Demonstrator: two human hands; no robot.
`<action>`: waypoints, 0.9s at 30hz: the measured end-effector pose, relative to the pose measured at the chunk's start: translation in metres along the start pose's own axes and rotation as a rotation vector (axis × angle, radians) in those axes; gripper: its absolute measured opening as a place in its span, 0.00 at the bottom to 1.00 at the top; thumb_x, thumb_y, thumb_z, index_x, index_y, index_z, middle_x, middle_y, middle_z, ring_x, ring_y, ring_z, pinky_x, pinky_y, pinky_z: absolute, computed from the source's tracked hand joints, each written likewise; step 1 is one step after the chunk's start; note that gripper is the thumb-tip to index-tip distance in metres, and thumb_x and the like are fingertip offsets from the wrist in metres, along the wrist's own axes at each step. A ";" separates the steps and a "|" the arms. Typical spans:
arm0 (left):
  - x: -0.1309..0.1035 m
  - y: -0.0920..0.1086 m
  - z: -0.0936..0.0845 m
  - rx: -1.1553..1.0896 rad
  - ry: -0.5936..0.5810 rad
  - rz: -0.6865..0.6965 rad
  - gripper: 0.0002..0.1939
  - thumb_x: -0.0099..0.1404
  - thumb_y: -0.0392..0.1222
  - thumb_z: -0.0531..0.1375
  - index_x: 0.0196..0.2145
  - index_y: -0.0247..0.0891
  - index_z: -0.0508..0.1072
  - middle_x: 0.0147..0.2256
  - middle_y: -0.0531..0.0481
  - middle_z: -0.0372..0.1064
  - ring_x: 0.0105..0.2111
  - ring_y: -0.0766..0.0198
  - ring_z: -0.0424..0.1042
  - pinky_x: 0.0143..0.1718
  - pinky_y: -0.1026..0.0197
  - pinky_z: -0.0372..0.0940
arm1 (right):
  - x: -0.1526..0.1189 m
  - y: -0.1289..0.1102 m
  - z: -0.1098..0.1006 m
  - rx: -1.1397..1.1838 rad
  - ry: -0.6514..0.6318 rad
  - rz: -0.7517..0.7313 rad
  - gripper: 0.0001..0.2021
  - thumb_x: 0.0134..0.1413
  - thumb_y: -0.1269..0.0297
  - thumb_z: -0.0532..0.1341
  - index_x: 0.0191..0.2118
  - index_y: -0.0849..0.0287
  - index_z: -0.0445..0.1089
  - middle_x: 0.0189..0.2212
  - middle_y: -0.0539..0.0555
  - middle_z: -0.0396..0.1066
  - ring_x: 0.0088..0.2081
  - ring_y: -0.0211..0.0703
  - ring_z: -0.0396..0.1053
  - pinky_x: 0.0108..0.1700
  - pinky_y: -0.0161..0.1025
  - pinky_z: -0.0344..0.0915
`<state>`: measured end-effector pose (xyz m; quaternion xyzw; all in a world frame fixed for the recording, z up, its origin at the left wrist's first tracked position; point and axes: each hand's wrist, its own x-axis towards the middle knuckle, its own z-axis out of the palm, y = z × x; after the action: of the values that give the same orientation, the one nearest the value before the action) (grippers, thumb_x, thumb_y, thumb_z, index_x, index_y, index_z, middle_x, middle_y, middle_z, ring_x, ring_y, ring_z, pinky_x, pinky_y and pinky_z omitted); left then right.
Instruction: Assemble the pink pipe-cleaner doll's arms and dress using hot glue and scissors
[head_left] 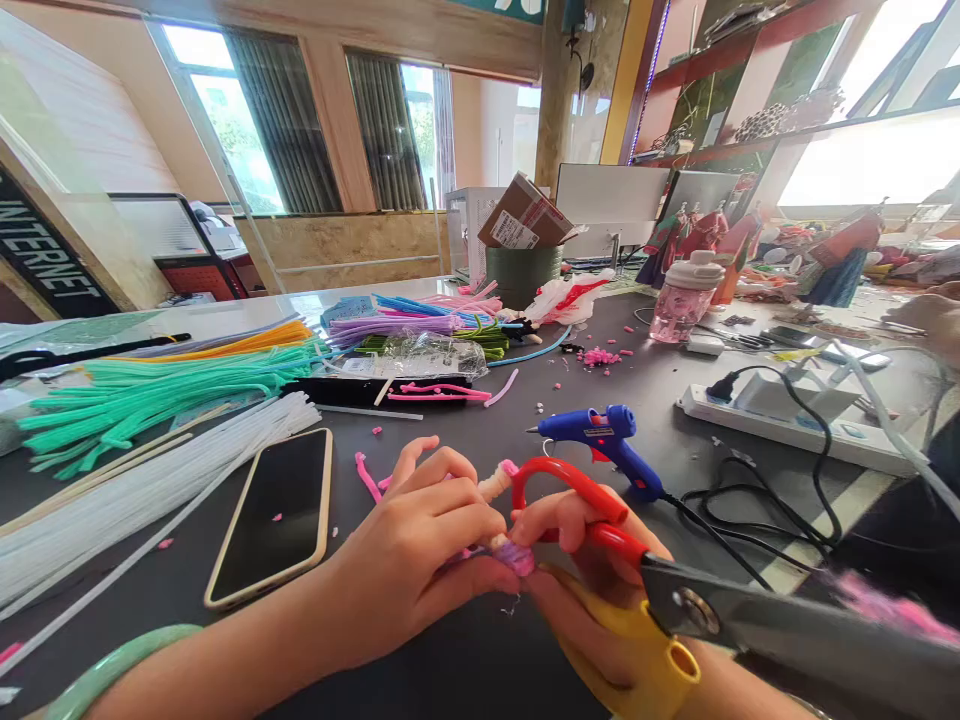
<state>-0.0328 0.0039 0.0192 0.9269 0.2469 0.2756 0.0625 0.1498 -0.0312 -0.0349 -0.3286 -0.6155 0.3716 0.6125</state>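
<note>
"What's the left hand (420,520) doing?"
"Pinching a pink-and-purple pipe-cleaner piece (516,557) between thumb and fingers."
"And the right hand (586,572)?"
"Curled around red-handled scissors (679,592), fingertips against that same piece."

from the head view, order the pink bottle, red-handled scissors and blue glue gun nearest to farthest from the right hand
1. Red-handled scissors: in the right hand itself.
2. Blue glue gun: on the table, just beyond the hand.
3. Pink bottle: farther back, toward the right.
</note>
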 end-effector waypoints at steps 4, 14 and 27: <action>-0.001 -0.006 0.002 0.137 0.097 0.163 0.10 0.68 0.45 0.52 0.34 0.39 0.70 0.32 0.52 0.75 0.38 0.62 0.66 0.59 0.49 0.39 | 0.005 -0.001 -0.005 -0.095 -0.119 -0.009 0.12 0.46 0.74 0.62 0.32 0.52 0.57 0.32 0.48 0.70 0.35 0.40 0.69 0.39 0.37 0.68; 0.000 -0.017 -0.003 0.408 0.157 0.311 0.09 0.67 0.39 0.51 0.30 0.36 0.68 0.35 0.46 0.77 0.39 0.58 0.70 0.58 0.43 0.41 | 0.002 -0.023 -0.055 -0.881 -0.071 -0.169 0.28 0.51 0.45 0.57 0.53 0.56 0.56 0.36 0.57 0.69 0.32 0.49 0.70 0.31 0.42 0.70; -0.006 -0.028 -0.007 0.383 0.086 0.345 0.14 0.70 0.44 0.45 0.32 0.37 0.66 0.42 0.42 0.75 0.42 0.57 0.65 0.57 0.41 0.39 | 0.014 -0.025 -0.039 -1.399 -0.189 -0.479 0.26 0.36 0.47 0.64 0.38 0.58 0.57 0.37 0.66 0.68 0.36 0.56 0.71 0.32 0.46 0.73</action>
<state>-0.0527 0.0253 0.0151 0.9376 0.1353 0.2696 -0.1728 0.1899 -0.0297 -0.0072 -0.4652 -0.8130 -0.2239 0.2693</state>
